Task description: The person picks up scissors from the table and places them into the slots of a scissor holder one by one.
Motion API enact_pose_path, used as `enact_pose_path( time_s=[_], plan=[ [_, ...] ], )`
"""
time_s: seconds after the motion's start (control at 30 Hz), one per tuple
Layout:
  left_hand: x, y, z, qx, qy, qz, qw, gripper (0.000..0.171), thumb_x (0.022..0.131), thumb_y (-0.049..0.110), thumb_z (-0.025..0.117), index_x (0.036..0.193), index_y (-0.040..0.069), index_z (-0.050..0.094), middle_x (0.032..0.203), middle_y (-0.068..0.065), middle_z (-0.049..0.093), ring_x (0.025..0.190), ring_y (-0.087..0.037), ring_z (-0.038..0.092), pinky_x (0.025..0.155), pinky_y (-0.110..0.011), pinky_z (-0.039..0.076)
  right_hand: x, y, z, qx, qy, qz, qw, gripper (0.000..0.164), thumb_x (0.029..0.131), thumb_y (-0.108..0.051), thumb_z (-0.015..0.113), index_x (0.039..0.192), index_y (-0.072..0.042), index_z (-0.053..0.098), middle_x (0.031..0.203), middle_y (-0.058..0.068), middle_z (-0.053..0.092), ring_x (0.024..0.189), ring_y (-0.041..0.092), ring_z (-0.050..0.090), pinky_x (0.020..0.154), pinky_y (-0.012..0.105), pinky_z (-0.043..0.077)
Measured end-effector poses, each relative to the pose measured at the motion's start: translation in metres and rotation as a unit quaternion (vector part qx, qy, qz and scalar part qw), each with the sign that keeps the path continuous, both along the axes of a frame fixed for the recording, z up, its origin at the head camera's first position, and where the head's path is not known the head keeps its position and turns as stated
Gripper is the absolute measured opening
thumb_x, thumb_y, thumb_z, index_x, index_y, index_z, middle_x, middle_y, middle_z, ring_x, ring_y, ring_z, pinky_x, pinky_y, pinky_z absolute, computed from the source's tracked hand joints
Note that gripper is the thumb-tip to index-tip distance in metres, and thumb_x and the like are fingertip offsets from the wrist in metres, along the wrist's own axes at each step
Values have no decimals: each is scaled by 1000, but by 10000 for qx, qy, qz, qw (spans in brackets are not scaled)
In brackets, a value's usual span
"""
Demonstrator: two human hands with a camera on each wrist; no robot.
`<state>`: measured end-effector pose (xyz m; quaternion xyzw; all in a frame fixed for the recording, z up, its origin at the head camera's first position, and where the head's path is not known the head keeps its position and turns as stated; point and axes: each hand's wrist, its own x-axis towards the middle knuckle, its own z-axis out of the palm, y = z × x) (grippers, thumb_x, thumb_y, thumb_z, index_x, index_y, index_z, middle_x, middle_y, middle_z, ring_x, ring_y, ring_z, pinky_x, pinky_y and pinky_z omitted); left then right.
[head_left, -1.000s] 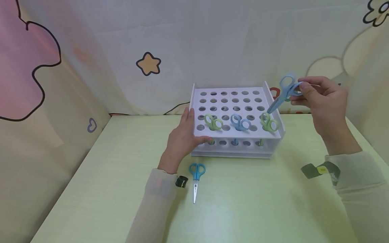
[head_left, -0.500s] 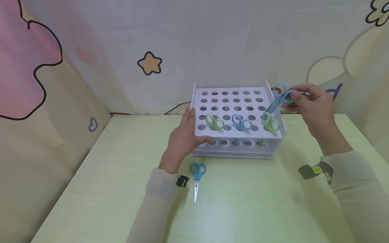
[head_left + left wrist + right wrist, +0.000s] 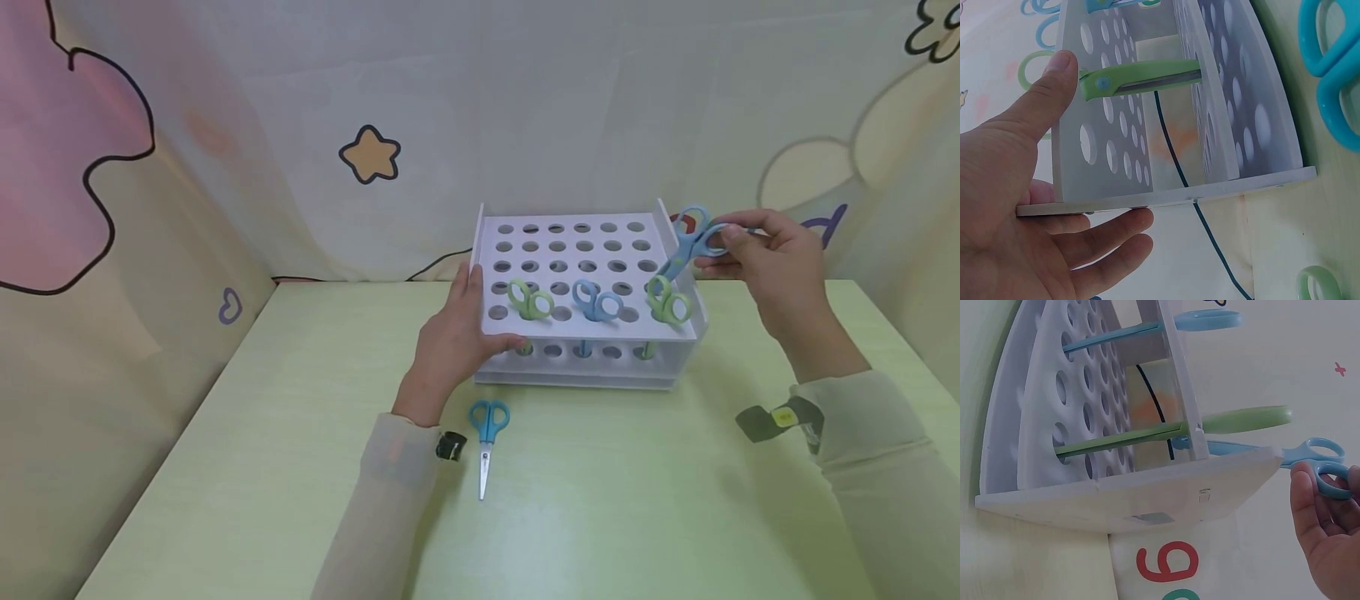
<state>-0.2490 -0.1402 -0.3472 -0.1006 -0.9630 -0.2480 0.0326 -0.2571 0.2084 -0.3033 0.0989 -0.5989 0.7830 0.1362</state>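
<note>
A white rack [image 3: 570, 258] with rows of round holes stands on the table. My left hand [image 3: 453, 333] grips its left side, thumb at the front edge and fingers along the outside of the side panel [image 3: 1229, 185]. With my right hand [image 3: 783, 267] I pinch light blue scissors [image 3: 686, 246] by one handle loop. They slant blades-down at the rack's right side; in the right wrist view the blade tip [image 3: 1180, 444] shows past the top shelf. Along the front stand green scissors [image 3: 530, 302], blue scissors [image 3: 596, 302] and other green scissors [image 3: 669, 302], blades down in holes.
Teal-handled scissors [image 3: 486, 446] lie on the table in front of the rack, points toward me. A green ring-shaped thing [image 3: 1319, 284] shows low in the left wrist view. A patterned cloth [image 3: 585, 100] hangs behind the rack.
My right hand has moved left and down, carrying the light blue scissors to the rack's right side; over the last half second it barely moves. My left hand keeps its hold on the rack.
</note>
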Motion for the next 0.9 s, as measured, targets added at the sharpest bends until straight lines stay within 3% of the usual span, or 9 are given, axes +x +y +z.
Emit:
enact_pose_path(
  time_s=[0.23,0.3,0.37,0.43,0.53,0.6,0.8,0.9],
  plan=[
    [-1,0,0,-12,-4,-3,10000,122,78,52,85,163,8,9,170,-4,1,84,-23,56,62,-32,45,-1,2,-2,-135,151,119,9997,10,96,3,63,104,7,69,84,13,74,66,23,73,66,33,58],
    [0,0,0,-28,-1,-2,10000,122,78,52,85,163,8,9,170,-4,1,84,-22,56,62,-32,44,-1,3,-3,86,65,189,9998,10,96,3,63,105,5,69,86,12,74,67,23,73,67,32,57],
    [0,0,-1,-45,8,-4,10000,122,78,52,85,163,8,9,170,-5,2,84,-22,55,62,-32,44,-1,4,-4,830,-157,52,9964,11,97,0,64,104,-2,72,87,6,74,68,18,73,66,29,57],
    [0,0,-1,-39,7,-8,10000,122,78,52,85,163,8,9,170,-5,2,82,-22,55,62,-31,44,-1,5,-6,1826,-468,-188,9819,13,99,-6,64,105,-11,74,86,-4,74,68,13,70,64,24,56],
    [0,-1,-1,-24,18,-18,10000,122,77,52,85,163,7,10,170,-5,2,82,-22,55,61,-31,44,0,6,-8,3115,-806,-531,9453,16,101,-15,64,105,-24,76,83,-16,72,62,11,60,56,22,48],
    [0,0,-1,-2,22,-24,10000,122,77,51,85,163,7,10,170,-5,2,82,-22,55,61,-32,44,0,7,-10,3469,-889,-580,9319,15,102,-18,64,108,-22,76,82,-18,71,57,14,52,51,24,42],
    [0,0,-1,-6,9,-14,10000,122,78,52,85,163,8,9,170,-4,2,83,-22,56,62,-32,44,-3,6,-15,3883,-855,-493,9162,25,100,-23,67,119,-8,73,84,-15,69,51,15,42,46,28,36],
    [0,0,-1,-29,-3,-4,10000,122,78,52,85,163,8,9,170,-5,2,84,-23,56,62,-31,44,-6,3,-16,3956,-903,-333,9134,29,98,-24,69,121,-5,72,78,-9,65,51,14,43,46,28,37]
  ],
)
